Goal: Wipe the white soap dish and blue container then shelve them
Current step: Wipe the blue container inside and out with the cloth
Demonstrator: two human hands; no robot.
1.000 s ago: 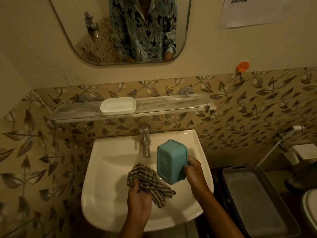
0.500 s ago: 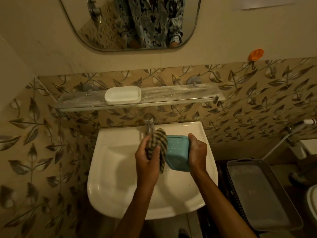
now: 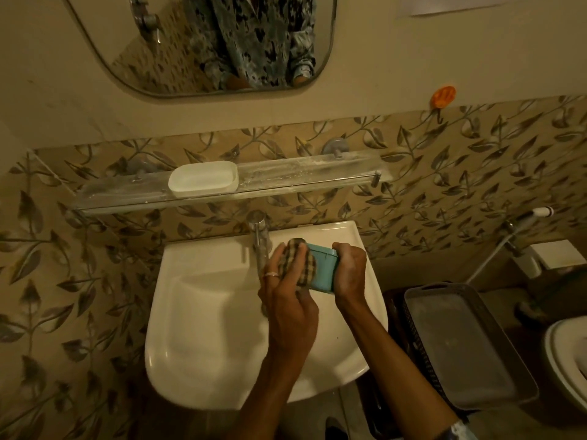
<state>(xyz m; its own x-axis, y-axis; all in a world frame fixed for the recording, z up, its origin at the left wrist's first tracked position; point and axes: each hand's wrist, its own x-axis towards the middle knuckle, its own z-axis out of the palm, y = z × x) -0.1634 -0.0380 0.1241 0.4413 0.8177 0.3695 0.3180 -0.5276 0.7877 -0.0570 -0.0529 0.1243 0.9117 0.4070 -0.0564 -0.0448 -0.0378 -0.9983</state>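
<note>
A second ago the cloth hung loose in the left hand below the box, the two well apart; now the left hand point(image 3: 287, 296) has brought the checked cloth point(image 3: 300, 265) up and presses it flat against the side of the blue box point(image 3: 322, 268), fingers spread over the bunched fabric and closed on it. The right hand point(image 3: 349, 274) clamps the box from the other side, thumb on top and fingers wrapped under, holding it above the back right of the sink point(image 3: 206, 312), just beside the tap point(image 3: 260, 242). The box has also turned: before, its broad face looked up at me, and now I see mostly its top edge and the side beside the right hand. So the wiping of the box has gone from getting ready to real contact, and I judge this to be the rubbing stage itself, not yet finished. The white soap dish point(image 3: 203, 184) sits on the glass shelf point(image 3: 301, 179) above the tap, where it sat a second ago, so that half looks done. What remains, I would say, is finishing the box and lifting it to the bare stretch of shelf to the right of the dish. I can't tell whether the box is wet or how clean it is.
</note>
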